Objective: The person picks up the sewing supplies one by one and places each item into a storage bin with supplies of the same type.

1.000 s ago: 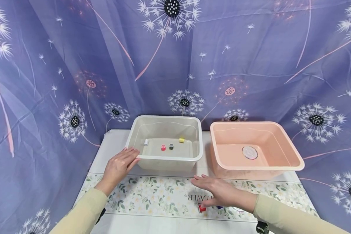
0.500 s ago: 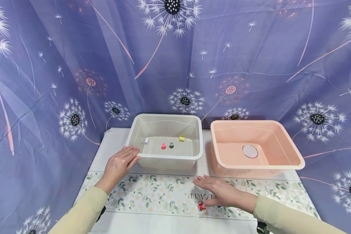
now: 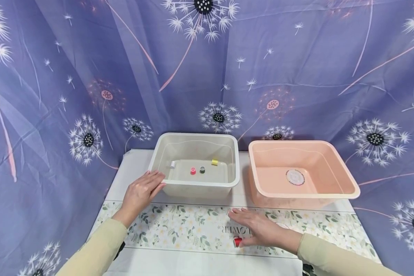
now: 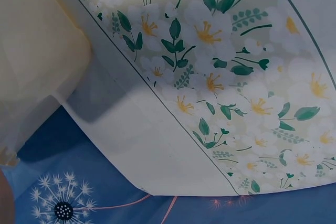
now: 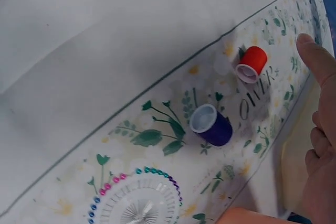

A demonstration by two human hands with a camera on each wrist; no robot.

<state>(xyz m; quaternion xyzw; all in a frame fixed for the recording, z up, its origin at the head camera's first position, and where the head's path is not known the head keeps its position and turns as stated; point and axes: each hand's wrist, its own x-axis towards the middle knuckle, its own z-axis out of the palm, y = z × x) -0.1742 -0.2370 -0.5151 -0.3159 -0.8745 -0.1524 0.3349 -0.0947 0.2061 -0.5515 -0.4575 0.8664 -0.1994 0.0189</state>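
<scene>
My left hand (image 3: 143, 193) rests with extended fingers on the front left corner of a grey plastic bin (image 3: 196, 183). Over the floral strip of the table, my right hand (image 3: 258, 228) hovers palm down, fingers stretched out and holding nothing. Just beside its thumb in the head view lies a red thread spool (image 3: 237, 242). From the right wrist, a dark blue thread spool (image 5: 215, 129) and a wheel of bead-headed pins (image 5: 142, 203) show near the red one; the right hand and arm mostly hide these two from the head camera.
Inside the grey bin lie white (image 3: 172, 164), pink (image 3: 193, 171), dark (image 3: 202, 170) and yellow (image 3: 214, 162) spools. A peach bin (image 3: 307, 196) to its right contains another pin wheel (image 3: 295, 177). Behind both hangs a purple dandelion-print curtain (image 3: 179, 96).
The head view has tilted slightly, so the bins sit a bit higher in it. Both hands keep nearly the same pose and place.
</scene>
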